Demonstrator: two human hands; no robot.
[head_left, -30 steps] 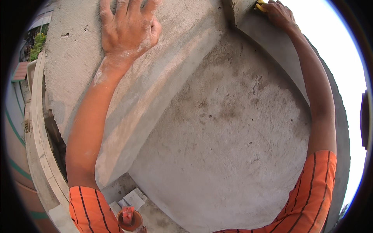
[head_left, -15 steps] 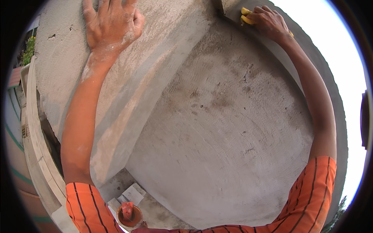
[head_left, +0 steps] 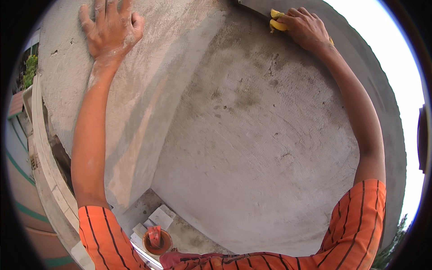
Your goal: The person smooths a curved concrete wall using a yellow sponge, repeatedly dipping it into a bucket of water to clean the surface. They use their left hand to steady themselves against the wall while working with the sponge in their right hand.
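Observation:
My left hand [head_left: 112, 32] lies against the rough left wall face [head_left: 63, 99], fingers spread, with pale dust on its skin and wrist. My right hand [head_left: 309, 28] is closed around a crumpled yellow sponge [head_left: 277, 24] at the upper right. That sponge touches the plaster near the edge where the middle grey wall [head_left: 252, 153] meets a protruding grey band [head_left: 360, 58]. Most of the sponge is hidden under my fingers; a bit of yellow also shows beside the wrist. Dark, damp-looking patches and small pits mark the middle wall below.
Low down stands a round orange-brown bucket [head_left: 167, 243] with a red object [head_left: 154, 235] in it. Pale blocks [head_left: 161, 218] lie beside it on a concrete ledge [head_left: 191, 236]. A narrow dark gap [head_left: 58, 153] runs along the left wall's outer edge.
The wall and bucket have shifted within the picture as the view moved. My right hand, still gripping the sponge, now shows slightly lower on the wall. My left hand stays flat.

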